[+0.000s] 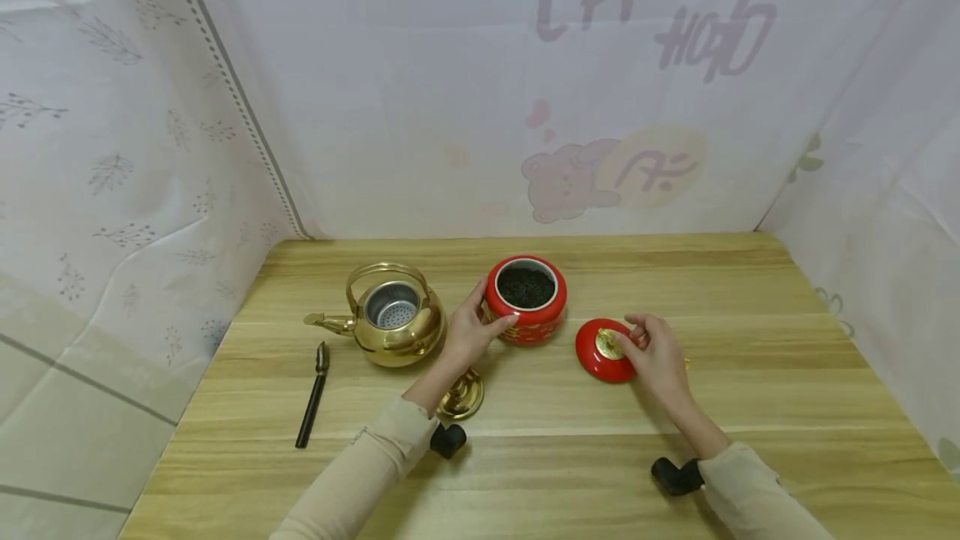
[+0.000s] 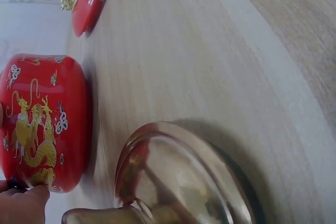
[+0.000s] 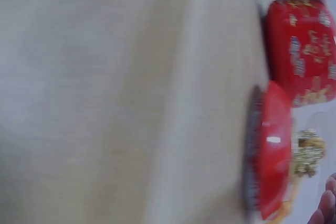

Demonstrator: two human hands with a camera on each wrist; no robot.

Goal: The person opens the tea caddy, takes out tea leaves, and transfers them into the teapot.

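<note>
My left hand [image 1: 468, 332] grips the left side of a round red jar [image 1: 536, 330], thumb at its front and fingers round the side. Dark tea leaves [image 1: 527, 287] fill the jar, which has gold dragon patterns in the left wrist view. Flat on the table to its right lies the red jar lid [image 1: 600, 367] with a gold knob [image 1: 609, 344]. Over the lid's right side, my right hand [image 1: 656, 357] has its fingers loosely bent beside the knob. A small gap separates these fingertips [image 3: 326, 203] from the knob in the right wrist view.
A gold teapot [image 1: 405, 340] with a strainer inside stands left of the jar, handle up. Its gold lid [image 1: 463, 398] lies partly behind my left wrist. At far left lies a slim dark-handled tool [image 1: 313, 398]. An orange bit [image 3: 286, 211] shows beyond the red lid.
</note>
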